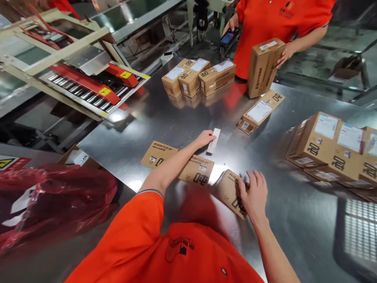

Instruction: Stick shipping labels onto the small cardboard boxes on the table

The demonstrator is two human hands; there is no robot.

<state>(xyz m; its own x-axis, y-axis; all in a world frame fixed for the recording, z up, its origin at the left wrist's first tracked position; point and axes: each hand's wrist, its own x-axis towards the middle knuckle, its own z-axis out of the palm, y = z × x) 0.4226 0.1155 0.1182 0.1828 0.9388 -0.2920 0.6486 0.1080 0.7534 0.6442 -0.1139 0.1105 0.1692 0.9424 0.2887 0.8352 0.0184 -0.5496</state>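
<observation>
My left hand reaches over the metal table with its fingers closed on a narrow white object with a dark end; its exact kind is unclear. Below that forearm lie two flat-looking printed cardboard boxes, one partly covered by the arm. My right hand is at the right edge of another printed cardboard box. Its thumb rests over the box's edge, while the other fingers stretch out beyond it, apart.
Across the table, a person in orange holds a scanner and an upright carton. A labelled box lies before them. Labelled cartons stand at the back and right. A roller conveyor is left, above red plastic.
</observation>
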